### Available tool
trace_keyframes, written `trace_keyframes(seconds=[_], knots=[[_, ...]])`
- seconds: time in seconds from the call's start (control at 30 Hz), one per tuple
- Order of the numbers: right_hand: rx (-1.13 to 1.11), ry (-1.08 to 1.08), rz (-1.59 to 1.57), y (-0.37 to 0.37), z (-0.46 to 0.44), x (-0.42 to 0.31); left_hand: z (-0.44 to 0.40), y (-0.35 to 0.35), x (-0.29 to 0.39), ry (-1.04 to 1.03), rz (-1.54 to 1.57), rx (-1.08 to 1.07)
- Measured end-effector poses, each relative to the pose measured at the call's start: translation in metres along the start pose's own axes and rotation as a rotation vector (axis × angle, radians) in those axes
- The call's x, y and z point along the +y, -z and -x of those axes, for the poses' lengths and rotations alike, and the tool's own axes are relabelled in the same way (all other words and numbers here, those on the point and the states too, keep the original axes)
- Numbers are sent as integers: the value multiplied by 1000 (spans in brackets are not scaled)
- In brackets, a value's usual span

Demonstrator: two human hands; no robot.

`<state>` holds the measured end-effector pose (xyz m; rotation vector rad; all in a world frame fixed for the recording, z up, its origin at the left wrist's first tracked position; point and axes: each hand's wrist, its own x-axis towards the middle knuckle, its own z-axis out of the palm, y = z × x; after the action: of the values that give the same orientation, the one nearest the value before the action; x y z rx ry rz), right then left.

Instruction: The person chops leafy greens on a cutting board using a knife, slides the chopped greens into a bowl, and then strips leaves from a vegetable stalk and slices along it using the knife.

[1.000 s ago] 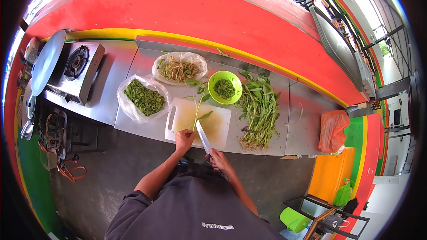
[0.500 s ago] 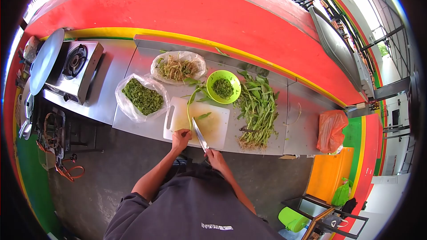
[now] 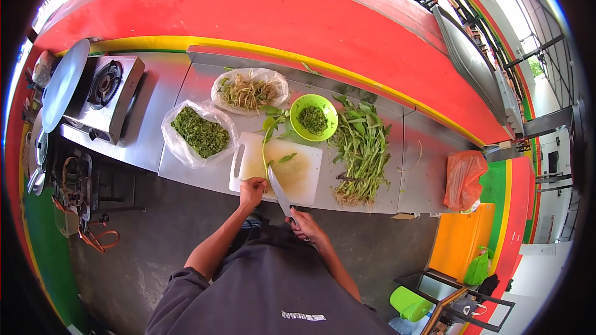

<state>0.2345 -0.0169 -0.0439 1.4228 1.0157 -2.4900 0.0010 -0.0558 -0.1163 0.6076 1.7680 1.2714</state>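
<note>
My right hand (image 3: 305, 226) is wrapped round the handle of a knife (image 3: 280, 192), its blade pointing up and left over the front of a white cutting board (image 3: 241, 164). My left hand (image 3: 252, 192) is closed on the lower end of a long green vegetable stem (image 3: 264, 152) at the board's front left. The blade lies close to the right of the stem; whether they touch I cannot tell. The stem's leafy top (image 3: 272, 118) reaches past the board's far edge. A loose leaf (image 3: 286, 158) rests on the board, which has yellowish stains.
A green bowl (image 3: 333, 123) and a plastic bag (image 3: 176, 156) hold chopped greens. Another bag (image 3: 219, 100) holds rooty trimmings. Leafy stalks (image 3: 363, 142) lie to the right. A gas stove (image 3: 127, 96) stands left, an orange bag (image 3: 464, 177) right. A red wall (image 3: 279, 18) backs the counter.
My right hand has moved slightly down and right, drawing the knife back with it. My left hand stays on the stem, nearly still. The view has shifted a little.
</note>
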Motion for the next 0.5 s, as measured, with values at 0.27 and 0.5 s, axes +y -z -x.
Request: trace_keyframes(seconds=[0.27,0.5], knots=[[3,-42,3,0,0,-4,-1,2,-1,-45,-39,-19],[53,-48,95,3,-6,-3,-1,4,5,-38,-39,-37]])
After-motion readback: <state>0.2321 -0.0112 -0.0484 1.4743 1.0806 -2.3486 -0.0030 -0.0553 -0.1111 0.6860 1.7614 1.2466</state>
